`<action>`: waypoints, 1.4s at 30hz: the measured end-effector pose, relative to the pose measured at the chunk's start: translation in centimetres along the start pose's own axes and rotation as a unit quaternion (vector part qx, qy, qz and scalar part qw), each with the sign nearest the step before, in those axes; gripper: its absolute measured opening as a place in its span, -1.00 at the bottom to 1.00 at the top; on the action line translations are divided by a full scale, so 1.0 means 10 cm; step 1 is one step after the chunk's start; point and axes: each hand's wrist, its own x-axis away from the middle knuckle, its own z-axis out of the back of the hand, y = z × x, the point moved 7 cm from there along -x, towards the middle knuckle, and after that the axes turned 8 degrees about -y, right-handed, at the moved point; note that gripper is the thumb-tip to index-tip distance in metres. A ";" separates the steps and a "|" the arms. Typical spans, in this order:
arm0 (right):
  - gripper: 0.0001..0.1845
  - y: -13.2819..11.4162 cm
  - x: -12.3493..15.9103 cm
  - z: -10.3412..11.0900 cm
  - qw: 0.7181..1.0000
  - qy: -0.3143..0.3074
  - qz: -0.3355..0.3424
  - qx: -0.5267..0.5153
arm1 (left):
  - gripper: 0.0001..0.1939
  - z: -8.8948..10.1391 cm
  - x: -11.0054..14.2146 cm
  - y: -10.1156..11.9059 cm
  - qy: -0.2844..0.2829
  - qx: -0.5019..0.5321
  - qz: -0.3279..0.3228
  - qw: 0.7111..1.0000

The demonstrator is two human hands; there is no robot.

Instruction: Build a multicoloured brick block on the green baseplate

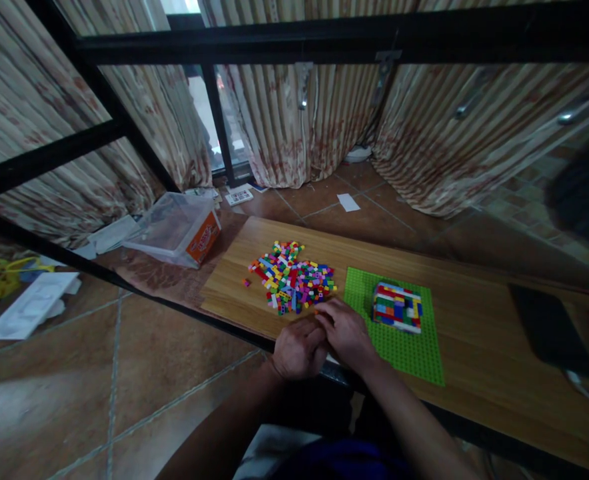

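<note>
My left hand and my right hand meet at the near edge of the wooden board, both with fingers closed. A speck of orange shows by the right fingertips; what the fingers hold is hidden. Just beyond them spreads a heap of loose toy bricks in many colours. Right of my right hand lies a green baseplate with studs. On it stands a low block-shaped build of coloured bricks, with an opening in its top.
A clear plastic bin with an orange label lies left of the wooden board. Toward the right end are a dark phone-like slab and a white cable. A black metal frame runs along the left side.
</note>
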 end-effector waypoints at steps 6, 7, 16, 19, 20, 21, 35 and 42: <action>-0.81 0.02 -0.03 -0.05 0.999 -0.006 -0.010 0.038 | -0.93 -0.04 0.00 0.00 -0.005 -0.016 0.001 1.000; -0.82 0.02 -0.03 -0.04 0.999 -0.003 -0.011 0.035 | -0.93 -0.04 0.00 0.00 -0.007 -0.020 0.001 1.000; -0.81 0.11 0.37 0.48 0.991 0.132 -0.029 -0.009 | -0.89 -0.02 -0.02 0.01 -0.010 -0.070 0.008 0.997; -0.80 0.33 0.62 0.81 0.976 0.207 -0.057 0.029 | -0.87 -0.03 -0.02 0.01 -0.014 -0.069 0.011 0.997; -0.79 0.41 0.69 0.91 0.971 0.228 -0.063 0.041 | -0.87 -0.03 -0.02 0.01 -0.015 -0.068 0.013 0.997; -0.77 0.50 0.75 0.99 0.966 0.244 -0.071 0.056 | -0.87 -0.03 -0.02 0.00 -0.015 -0.068 0.014 0.997; -0.72 0.96 0.78 1.18 0.948 0.275 -0.135 0.079 | -0.88 -0.05 -0.02 -0.02 -0.027 -0.068 0.026 0.997; -0.73 1.17 0.83 1.09 0.917 0.335 -0.210 -0.049 | -0.85 -0.04 -0.03 -0.02 -0.024 -0.074 0.026 0.997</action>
